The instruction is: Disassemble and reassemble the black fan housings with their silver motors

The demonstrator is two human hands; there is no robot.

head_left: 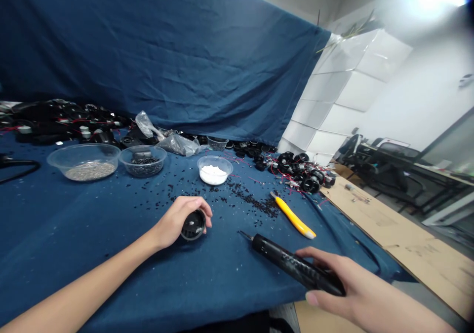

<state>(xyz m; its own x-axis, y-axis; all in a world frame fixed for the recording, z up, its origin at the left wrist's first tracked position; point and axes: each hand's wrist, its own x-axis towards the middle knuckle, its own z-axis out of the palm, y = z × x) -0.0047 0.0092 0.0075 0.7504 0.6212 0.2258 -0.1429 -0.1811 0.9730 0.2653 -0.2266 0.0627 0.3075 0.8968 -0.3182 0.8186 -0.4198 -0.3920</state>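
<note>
My left hand [177, 220] is closed around a small round black part [193, 225] that rests on the blue cloth near the middle of the table. Lower right, my right hand [350, 286] grips the rear of a black electric screwdriver [287, 263]; the tool lies low over the cloth with its tip [244, 234] pointing up and left, toward the round part but apart from it. A yellow-handled knife [293, 217] lies on the cloth just beyond the screwdriver. Small black screws [255, 202] are scattered between the hands and the bowls.
Clear bowls stand at the back: one with grey bits [86, 161], one with black bits [143, 160], a small one with white material [214, 169]. Black parts with red wires pile at back left [62, 121] and right [301, 170]. A blue cloth backdrop [166, 52] hangs behind. Cardboard [388, 224] lies right.
</note>
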